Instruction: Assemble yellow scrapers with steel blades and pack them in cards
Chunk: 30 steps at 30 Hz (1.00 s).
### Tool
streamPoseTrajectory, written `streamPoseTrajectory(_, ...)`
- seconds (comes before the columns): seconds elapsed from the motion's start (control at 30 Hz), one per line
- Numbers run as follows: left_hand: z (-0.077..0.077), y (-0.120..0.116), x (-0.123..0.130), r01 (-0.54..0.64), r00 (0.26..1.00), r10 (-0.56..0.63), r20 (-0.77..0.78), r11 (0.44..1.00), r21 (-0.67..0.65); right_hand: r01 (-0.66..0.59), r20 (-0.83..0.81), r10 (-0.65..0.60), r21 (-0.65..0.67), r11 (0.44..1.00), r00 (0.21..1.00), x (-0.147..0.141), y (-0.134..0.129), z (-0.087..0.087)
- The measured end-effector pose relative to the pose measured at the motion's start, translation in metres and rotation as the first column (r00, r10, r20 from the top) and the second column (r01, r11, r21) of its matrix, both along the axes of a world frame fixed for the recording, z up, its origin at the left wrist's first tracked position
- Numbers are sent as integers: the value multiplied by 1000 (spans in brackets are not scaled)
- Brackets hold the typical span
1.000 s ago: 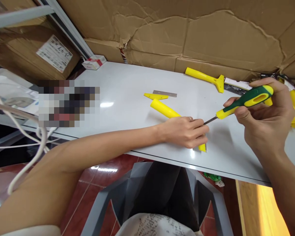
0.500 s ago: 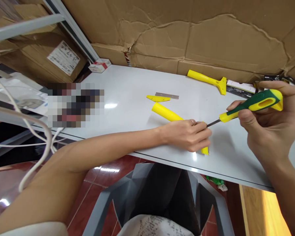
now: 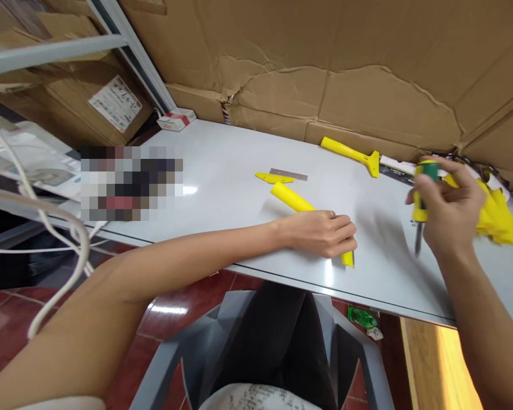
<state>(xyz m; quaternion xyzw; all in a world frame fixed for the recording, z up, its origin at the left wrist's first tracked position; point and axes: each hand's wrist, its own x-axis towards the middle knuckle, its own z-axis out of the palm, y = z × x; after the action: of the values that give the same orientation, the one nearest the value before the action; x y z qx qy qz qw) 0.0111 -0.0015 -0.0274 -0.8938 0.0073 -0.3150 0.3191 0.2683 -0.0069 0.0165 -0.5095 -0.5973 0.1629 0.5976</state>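
Note:
My left hand (image 3: 318, 232) is closed over the head end of a yellow scraper (image 3: 293, 196), pressing it to the white table; its tubular handle points to the upper left. Much of the scraper's head is hidden by my fingers. In my right hand (image 3: 455, 208) is a screwdriver (image 3: 419, 202) with a green and yellow handle, held above the table to the right, its shaft pointing down and slightly blurred. A small shiny bit shows beside its handle. Beyond the scraper lie a loose yellow clamp plate (image 3: 273, 178) and a flat metal blade (image 3: 293, 174).
Another yellow scraper (image 3: 350, 151) lies at the back against the cardboard (image 3: 282, 102). Next to it sits a small box (image 3: 397, 168). Several yellow scraper parts (image 3: 500, 213) are piled at the right. A red and white box (image 3: 176, 119) stands at the back left, with white cables nearer.
My right hand has lifted the screwdriver away from the scraper and swung it from slanting to nearly upright, tip down. My left hand keeps its hold. The view has shifted slightly.

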Motion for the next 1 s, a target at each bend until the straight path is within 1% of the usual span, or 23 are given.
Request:
streamPoseTrajectory(0.03, 0, 0, 0, -12, 1000, 12, -3, 1000, 7, 5, 111, 7, -109, 994, 994, 2, 1, -3)
streamPoseTrajectory(0.07, 0, 0, 0, -24, 1000, 24, -7, 1000, 16, 12, 233, 34, -192, 981, 972, 2, 1, -7)
streamPoseTrajectory(0.1, -1, 0, 0, -32, 999, 33, -10, 999, 26, 17, 351, 70, -240, 971, 934, 3, 1, -11)
streamPoseTrajectory(0.17, -1, 0, 0, -44, 999, 44, -11, 998, 46, 21, 549, 128, -258, 966, 826, 2, 3, -17)
streamPoseTrajectory(0.2, -1, 1, 1, -47, 999, 48, -9, 997, 54, 19, 617, 149, -257, 966, 772, 2, 4, -19)
streamPoseTrajectory(0.23, 0, 1, 1, -52, 999, 52, -5, 997, 63, 17, 662, 163, -257, 966, 732, 2, 5, -22)
streamPoseTrajectory(0.3, 3, 4, 0, -63, 998, 63, 2, 995, 76, 26, 708, 171, -258, 966, 685, 2, 6, -26)
streamPoseTrajectory(0.37, 7, 8, -3, -88, 996, 87, 9, 995, 57, 35, 748, 178, -260, 965, 639, 2, 8, -29)
streamPoseTrajectory(0.4, 9, 12, -5, -104, 994, 104, 22, 994, 14, 33, 766, 186, -261, 965, 615, 2, 9, -31)
streamPoseTrajectory(0.47, 13, 20, -11, -106, 987, 122, 101, 984, -146, 23, 778, 210, -277, 961, 592, 5, 13, -33)
streamPoseTrajectory(0.53, 17, 30, -18, -40, 965, 121, 235, 945, -323, 41, 772, 193, -272, 961, 606, 13, 22, -31)
streamPoseTrajectory(0.57, 19, 36, -21, 8, 944, 120, 306, 921, -389, 63, 772, 167, -258, 964, 613, 19, 29, -29)
streamPoseTrajectory(0.6, 21, 41, -24, 52, 921, 126, 369, 898, -437, 98, 787, 120, -224, 970, 605, 27, 37, -26)
streamPoseTrajectory(0.63, 23, 45, -27, 84, 895, 144, 421, 875, -478, 140, 814, 76, -190, 972, 575, 35, 48, -24)
streamPoseTrajectory(0.67, 26, 49, -30, 107, 865, 179, 468, 847, -521, 167, 843, 69, -185, 968, 533, 43, 59, -21)
streamPoseTrajectory(0.7, 29, 51, -32, 133, 828, 223, 514, 813, -567, 185, 851, 66, -188, 965, 521, 51, 70, -20)
streamPoseTrajectory(0.77, 36, 53, -35, 227, 741, 311, 595, 719, -657, 202, 857, 87, -217, 955, 507, 65, 89, -20)
streamPoseTrajectory(0.8, 41, 52, -37, 295, 698, 347, 626, 658, -693, 212, 861, 98, -231, 949, 499, 70, 96, -22)
streamPoseTrajectory(0.87, 49, 52, -39, 456, 620, 412, 667, 502, -735, 244, 871, 91, -233, 941, 482, 76, 104, -28)
streamPoseTrajectory(0.93, 57, 54, -41, 603, 538, 488, 687, 346, -719, 281, 884, 57, -208, 937, 464, 78, 103, -34)
streamPoseTrajectory(0.97, 60, 56, -42, 664, 494, 529, 691, 284, -692, 298, 890, 37, -191, 935, 454, 77, 101, -35)
streamPoseTrajectory(1.0, 61, 59, -44, 714, 451, 563, 693, 240, -658, 314, 896, 18, -175, 933, 444, 77, 97, -36)
